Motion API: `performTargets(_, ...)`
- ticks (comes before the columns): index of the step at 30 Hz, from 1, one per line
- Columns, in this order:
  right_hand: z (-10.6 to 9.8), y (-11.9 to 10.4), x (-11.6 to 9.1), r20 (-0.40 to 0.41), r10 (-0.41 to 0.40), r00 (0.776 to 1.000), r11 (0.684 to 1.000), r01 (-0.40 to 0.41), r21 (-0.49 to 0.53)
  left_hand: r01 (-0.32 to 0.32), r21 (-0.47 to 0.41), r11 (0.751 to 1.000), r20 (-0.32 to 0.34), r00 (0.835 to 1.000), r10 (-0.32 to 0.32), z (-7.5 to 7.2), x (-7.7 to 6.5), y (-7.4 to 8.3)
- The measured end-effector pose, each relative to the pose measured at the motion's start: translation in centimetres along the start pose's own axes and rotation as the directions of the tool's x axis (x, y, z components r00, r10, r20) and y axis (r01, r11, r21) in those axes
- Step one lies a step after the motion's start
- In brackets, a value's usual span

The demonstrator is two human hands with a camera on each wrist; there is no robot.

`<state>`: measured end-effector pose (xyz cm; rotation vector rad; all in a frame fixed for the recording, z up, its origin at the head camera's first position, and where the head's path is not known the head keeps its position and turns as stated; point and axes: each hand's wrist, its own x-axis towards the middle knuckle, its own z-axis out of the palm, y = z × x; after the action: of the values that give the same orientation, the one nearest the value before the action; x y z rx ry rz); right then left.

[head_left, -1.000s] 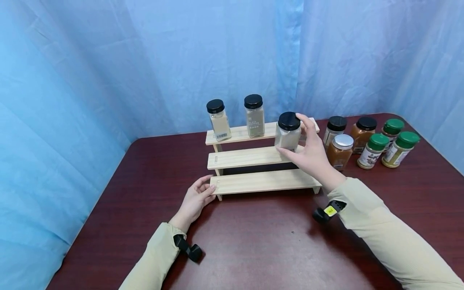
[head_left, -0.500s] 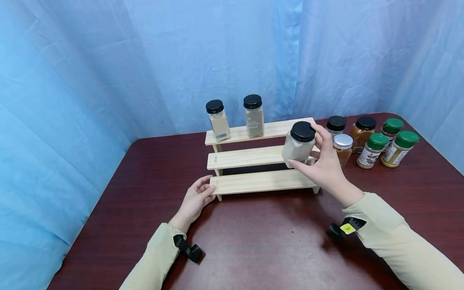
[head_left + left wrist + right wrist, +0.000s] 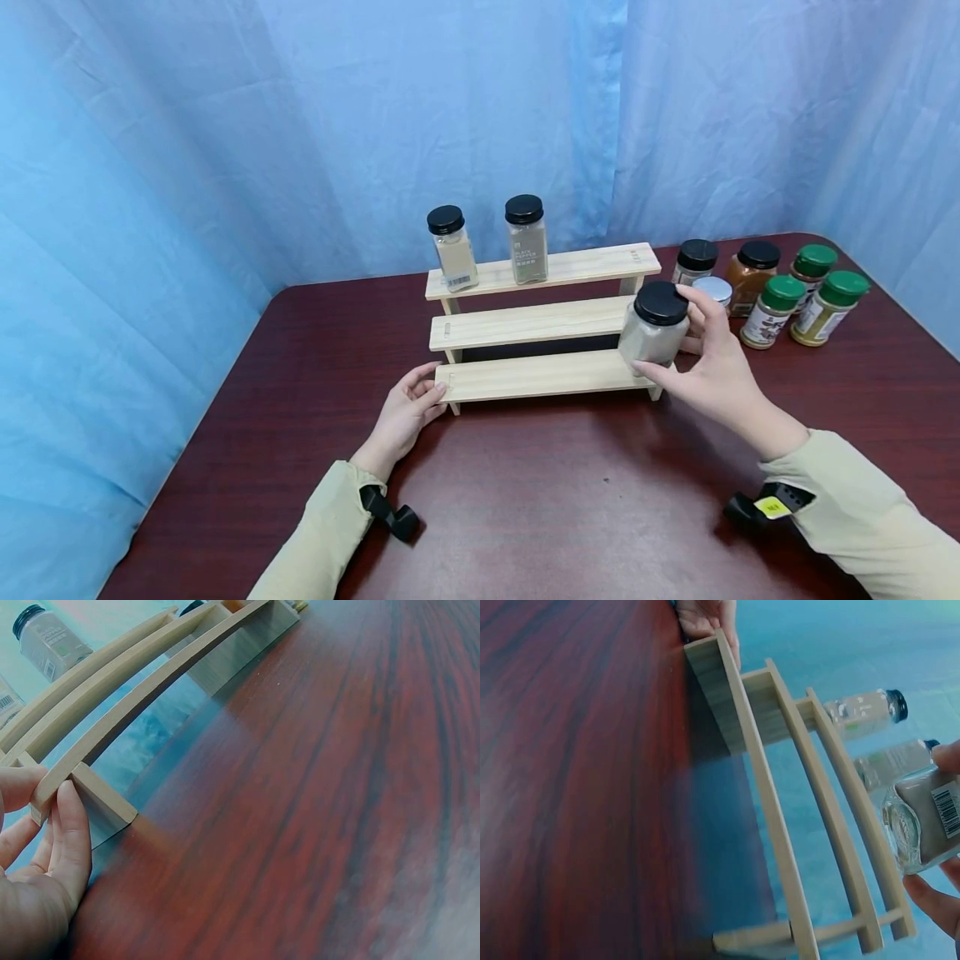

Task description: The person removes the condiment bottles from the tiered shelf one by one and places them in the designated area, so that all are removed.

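A person's right hand (image 3: 716,367) pinches a black-capped glass spice jar (image 3: 651,333) between thumb and fingers, holding it aloft near the right end of a three-tier wooden rack (image 3: 525,325), while the left hand (image 3: 399,419) pinches the left end of the lowest shelf (image 3: 532,377). A black pepper jar (image 3: 529,250) and another black-capped jar (image 3: 455,258) stand on the top shelf (image 3: 585,265); green-capped shakers (image 3: 763,322) stand on the dark-red table (image 3: 540,500) at right.

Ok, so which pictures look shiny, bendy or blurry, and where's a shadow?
Head view: pale shine on the table, dark shadow beside the right sleeve; left wrist view: boards of the wooden rack look curved, whitish glare in the bottom right corner; right wrist view: table grain soft and smeary, barcode on the held jar clearer.
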<state>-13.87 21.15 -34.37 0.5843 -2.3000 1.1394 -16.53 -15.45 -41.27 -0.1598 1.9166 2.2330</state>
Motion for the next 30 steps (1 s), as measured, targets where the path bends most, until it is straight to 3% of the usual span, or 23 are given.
performTargets(8, -1.9, 1.5, -1.3, 0.028, -0.046, 0.999, 0.999, 0.046, 0.002, -0.01, -0.006, 1.0, 0.004, 1.0, 0.01, 0.0, 0.0, -0.1)
performTargets(22, -4.8, 4.2, -3.5, 0.102, 0.142, 0.985, 0.99, -0.14, -0.029, -0.021, 0.008, 1.0, 0.014, 1.0, 0.021, -0.1, 0.1, -0.1)
performTargets(30, -5.6, 5.7, -4.0, 0.13, 0.178, 0.975, 0.984, -0.179, -0.005, -0.026, 0.011, 1.0, 0.016, 1.0, 0.026, -0.1, 0.1, -0.1)
